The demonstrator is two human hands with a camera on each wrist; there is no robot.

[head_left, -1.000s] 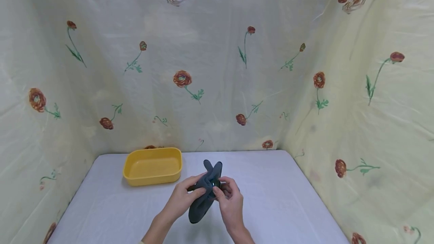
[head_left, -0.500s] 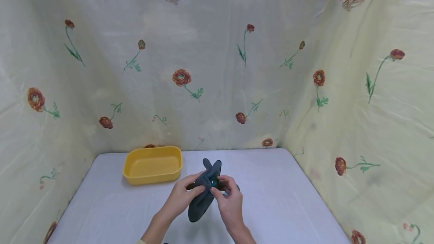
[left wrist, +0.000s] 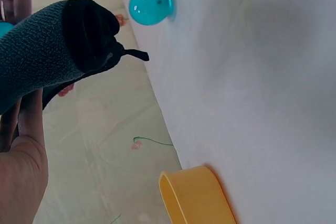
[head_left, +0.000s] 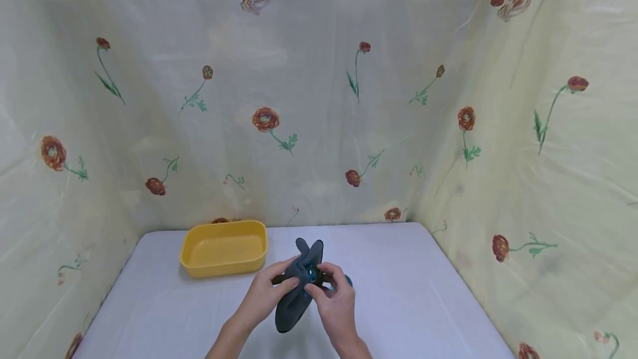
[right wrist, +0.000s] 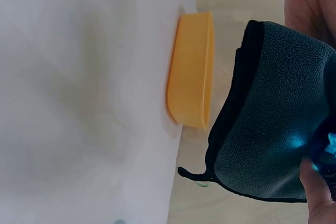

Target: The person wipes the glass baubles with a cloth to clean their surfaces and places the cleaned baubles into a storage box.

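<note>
A dark grey-blue cloth with black edging and a small hanging loop is bunched up in the head view. My left hand grips it from the left, thumb on top. On the other side my right hand pinches a shiny, see-through blue round thing that sits against the cloth's fold; its full shape is hidden by cloth and fingers. In the right wrist view the cloth spreads beside this blue thing. A separate turquoise see-through ball rests on the table in the left wrist view.
A yellow rectangular tub stands at the back left of the white-covered table. Pale flower-patterned sheets hang along the back and both sides.
My right fingers have shifted slightly left on the blue thing, and more of its blue shows. A bit of turquoise shows more clearly beyond my right hand. The left hand keeps its grip.
</note>
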